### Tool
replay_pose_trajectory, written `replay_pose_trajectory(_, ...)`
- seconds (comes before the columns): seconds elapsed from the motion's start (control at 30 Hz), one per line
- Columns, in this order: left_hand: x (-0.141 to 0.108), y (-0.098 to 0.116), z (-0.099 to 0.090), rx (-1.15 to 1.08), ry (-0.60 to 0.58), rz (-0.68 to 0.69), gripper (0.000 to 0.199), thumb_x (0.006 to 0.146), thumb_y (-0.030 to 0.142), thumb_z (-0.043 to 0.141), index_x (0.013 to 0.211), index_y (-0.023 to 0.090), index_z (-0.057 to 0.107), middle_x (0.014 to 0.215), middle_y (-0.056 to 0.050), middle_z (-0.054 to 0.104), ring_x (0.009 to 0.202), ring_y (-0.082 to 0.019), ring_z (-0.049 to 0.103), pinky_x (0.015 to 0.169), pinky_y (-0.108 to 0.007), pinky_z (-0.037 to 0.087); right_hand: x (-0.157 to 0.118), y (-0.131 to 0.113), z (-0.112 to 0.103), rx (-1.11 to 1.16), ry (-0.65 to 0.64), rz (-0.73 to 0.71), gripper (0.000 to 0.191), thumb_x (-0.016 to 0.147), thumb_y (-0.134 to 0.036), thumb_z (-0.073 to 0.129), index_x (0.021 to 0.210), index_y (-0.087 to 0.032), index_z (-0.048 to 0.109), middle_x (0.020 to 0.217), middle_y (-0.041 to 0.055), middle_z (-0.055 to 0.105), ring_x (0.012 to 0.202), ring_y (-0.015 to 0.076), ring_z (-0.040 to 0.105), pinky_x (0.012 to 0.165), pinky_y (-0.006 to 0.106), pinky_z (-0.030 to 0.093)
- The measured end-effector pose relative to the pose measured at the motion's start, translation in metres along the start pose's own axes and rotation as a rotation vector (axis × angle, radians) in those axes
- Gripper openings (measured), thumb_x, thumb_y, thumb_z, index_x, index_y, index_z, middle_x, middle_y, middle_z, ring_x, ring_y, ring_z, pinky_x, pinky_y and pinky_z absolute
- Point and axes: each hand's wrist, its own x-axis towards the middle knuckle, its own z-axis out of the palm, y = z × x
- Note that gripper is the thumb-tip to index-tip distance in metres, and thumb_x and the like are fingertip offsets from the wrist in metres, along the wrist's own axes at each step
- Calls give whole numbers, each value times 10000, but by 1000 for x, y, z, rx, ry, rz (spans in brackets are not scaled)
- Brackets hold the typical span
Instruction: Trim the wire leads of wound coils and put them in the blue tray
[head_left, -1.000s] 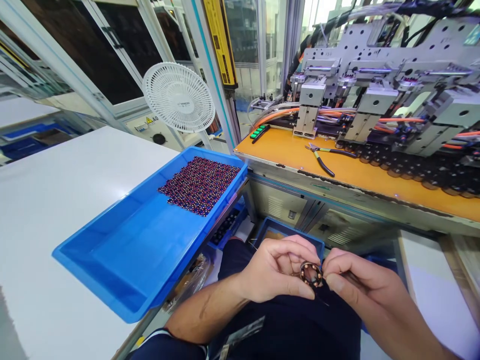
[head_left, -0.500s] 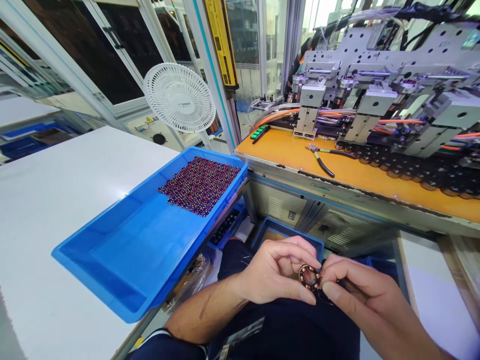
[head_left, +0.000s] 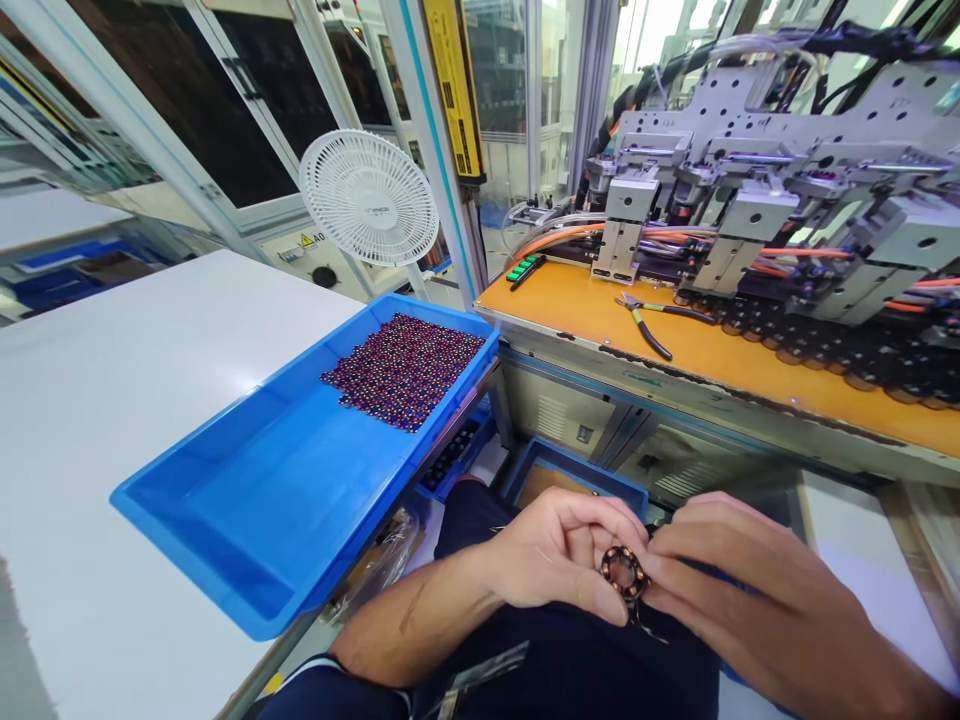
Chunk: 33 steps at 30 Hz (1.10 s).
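Observation:
A small ring-shaped motor stator with copper windings around its open centre is held over my lap. My left hand pinches its edge between thumb and curled fingers. My right hand is closed at the stator's right side, its fingertips touching the rim; what they pinch is hidden. Thin loose wire ends hang below the ring. To the left, a blue tray bears a dense layer of small dark, reddish-blue pieces at its far end.
Black-handled cutting pliers lie on the orange bench beneath the machine's metal blocks. A white fan stands behind the tray. Under the bench sits a blue bin. The white table extends left.
My right hand has turned over, its back now facing up, with its fingers still by the stator. The stator has shifted slightly down, and its loose wire ends now show below. The view moved slightly.

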Motion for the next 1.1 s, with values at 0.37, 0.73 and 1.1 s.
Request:
replay_pose_trajectory(0.37,1,4,-1,97,52,30,493,421,106,953,873,145,760,919,-17,634,647,-48,633,618,-160,532,17,-6,1,-68,186,-102,123,963,-108,593,989,-217,642,787,2,708,632,149,634,583,289,520)
replay_pose_trajectory(0.73,2,2,2,439,183,291,611,503,108,925,1066,178,701,955,-43,646,772,-86,605,731,-208,521,18,-10,26,-111,417,38,148,914,-71,508,890,-201,574,711,6,653,638,132,661,598,210,557)
replay_pose_trajectory(1.1,-1,-5,0,242,117,232,285,770,177,779,960,150,568,962,-39,653,728,-83,694,682,-200,553,16,-12,35,-276,493,145,148,969,-154,503,855,-205,582,743,10,651,632,124,646,590,204,526)
